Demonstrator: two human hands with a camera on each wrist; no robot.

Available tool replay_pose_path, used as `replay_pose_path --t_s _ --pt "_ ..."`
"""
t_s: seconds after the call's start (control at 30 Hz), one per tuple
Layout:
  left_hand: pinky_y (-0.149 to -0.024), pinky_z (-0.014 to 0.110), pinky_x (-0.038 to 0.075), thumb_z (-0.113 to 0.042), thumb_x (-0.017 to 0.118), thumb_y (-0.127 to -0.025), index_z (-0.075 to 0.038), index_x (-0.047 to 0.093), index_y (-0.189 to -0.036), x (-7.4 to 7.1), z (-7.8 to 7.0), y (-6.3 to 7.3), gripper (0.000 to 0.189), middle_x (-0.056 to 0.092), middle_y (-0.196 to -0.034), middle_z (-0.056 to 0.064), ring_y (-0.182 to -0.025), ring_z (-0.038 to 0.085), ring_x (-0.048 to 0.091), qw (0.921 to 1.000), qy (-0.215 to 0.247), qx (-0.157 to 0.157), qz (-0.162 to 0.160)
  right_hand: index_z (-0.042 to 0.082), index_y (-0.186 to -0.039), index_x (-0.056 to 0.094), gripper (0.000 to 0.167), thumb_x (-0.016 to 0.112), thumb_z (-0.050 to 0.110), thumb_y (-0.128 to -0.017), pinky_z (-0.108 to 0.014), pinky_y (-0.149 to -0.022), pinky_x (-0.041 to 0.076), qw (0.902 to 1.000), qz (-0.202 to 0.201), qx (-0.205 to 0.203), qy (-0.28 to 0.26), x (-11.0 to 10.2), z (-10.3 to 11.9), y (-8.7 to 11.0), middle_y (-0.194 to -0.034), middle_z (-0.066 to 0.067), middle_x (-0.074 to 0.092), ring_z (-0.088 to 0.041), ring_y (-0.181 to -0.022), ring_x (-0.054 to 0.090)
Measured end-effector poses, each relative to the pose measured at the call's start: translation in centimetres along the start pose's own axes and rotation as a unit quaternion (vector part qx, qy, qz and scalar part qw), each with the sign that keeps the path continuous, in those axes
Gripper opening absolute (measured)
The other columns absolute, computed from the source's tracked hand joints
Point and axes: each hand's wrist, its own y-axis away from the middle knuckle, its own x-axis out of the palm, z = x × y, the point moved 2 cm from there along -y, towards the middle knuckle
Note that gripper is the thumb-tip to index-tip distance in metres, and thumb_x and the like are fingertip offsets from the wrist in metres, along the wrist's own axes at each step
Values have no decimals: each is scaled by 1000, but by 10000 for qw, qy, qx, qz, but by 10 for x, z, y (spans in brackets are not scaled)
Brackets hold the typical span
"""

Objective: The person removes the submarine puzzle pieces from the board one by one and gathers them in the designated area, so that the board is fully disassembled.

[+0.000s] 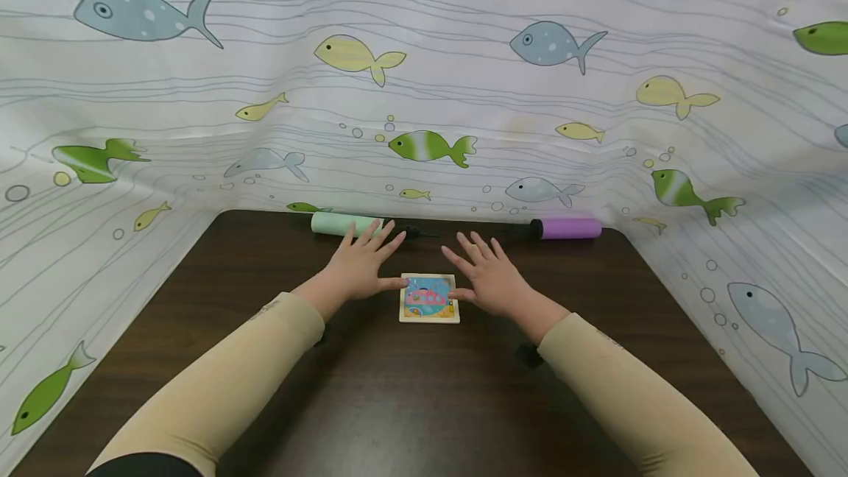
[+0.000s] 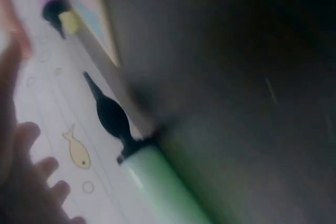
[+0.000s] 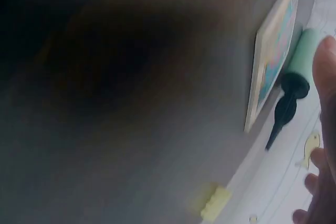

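A square picture board [image 1: 429,299] with a pale wooden edge and a pink and blue sea scene lies mid-table. My left hand [image 1: 358,265] is held to its left, fingers spread and straight, with nothing in it. On the other side my right hand [image 1: 490,280] mirrors it, also spread and holding nothing. Both thumbs overlap the board's side edges in the head view. Beyond the left fingertips lies a light green hand pump [image 2: 163,184] with a black nozzle, partly covered by that hand in the head view. The board's edge [image 3: 253,95] shows near the right thumb.
A purple pump [image 1: 570,229] with a black end lies at the back right of the dark brown table [image 1: 411,403]. Near the right hand sits a small yellow piece [image 3: 216,203]. A fish-print curtain [image 1: 437,101] surrounds the back and sides.
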Motion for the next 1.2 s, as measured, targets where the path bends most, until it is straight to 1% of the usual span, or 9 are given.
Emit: replay_pose_path --t_s 0.07,0.17,0.23,0.33,0.43,0.53,0.77,0.93,1.2 --pt "-113 60 4 -68 54 -90 -22 16 -159 1 -4 -2 91 7 -164 12 -148 36 7 9972 744 -88 -25 28 -160 11 84 46 67 -94 -59 -113 10 9994 276 -70 -180 5 10 -4 -164 -11 6 -33 -149 3" --pt "-110 60 20 -49 70 -89 -17 35 -154 0 -11 -6 81 29 -154 18 -140 40 27 9843 1733 -265 -195 27 -160 13 85 45 68 -93 -59 -113 13 9972 557 -188 -461 9 23 -8 -164 -11 9 -33 -149 5" --pt "-105 59 28 -40 75 -88 -15 49 -146 1 -16 -8 69 42 -142 17 -130 39 39 9758 2133 -444 -165 26 -159 15 85 46 68 -92 -59 -113 13 9945 721 -209 -732 11 29 -9 -164 -11 11 -33 -149 7" --pt "-98 55 37 -32 78 -87 -13 63 -129 5 -22 -11 48 53 -123 14 -114 35 50 9680 2416 -676 86 24 -159 18 84 47 66 -93 -59 -113 14 9891 928 -232 -1118 13 35 -8 -163 -12 13 -33 -148 9" --pt "-92 50 41 -29 80 -85 -13 68 -113 12 -27 -15 34 56 -110 9 -101 29 53 9620 2573 -851 334 23 -159 20 82 47 65 -94 -59 -112 16 9851 1026 -226 -1362 14 38 -8 -163 -12 15 -33 -148 13" --pt "-87 47 41 -29 82 -82 -14 67 -106 18 -30 -19 32 56 -101 5 -93 26 53 9583 2647 -976 460 22 -159 20 81 47 63 -95 -57 -112 19 9812 1129 -232 -1551 16 40 -8 -163 -11 16 -33 -147 16" --pt "-90 47 41 -32 82 -82 -15 64 -112 27 -33 -24 39 56 -106 5 -99 28 53 9581 2508 -1206 675 17 -158 22 84 52 61 -94 -55 -111 25 9694 1422 -80 -2002 19 42 -11 -163 -11 15 -36 -147 17" --pt "-92 48 40 -31 82 -82 -14 63 -111 30 -33 -25 38 55 -108 7 -101 29 52 9565 2517 -1298 704 17 -158 21 84 52 61 -94 -54 -110 27 9689 1467 -66 -1991 20 44 -12 -163 -11 14 -35 -147 16" --pt "-92 48 39 -28 82 -82 -12 63 -107 28 -33 -27 35 54 -105 8 -99 29 50 9531 2596 -1349 781 17 -158 23 83 54 60 -94 -55 -109 28 9687 1515 -26 -1964 17 48 -12 -163 -10 14 -31 -147 16"
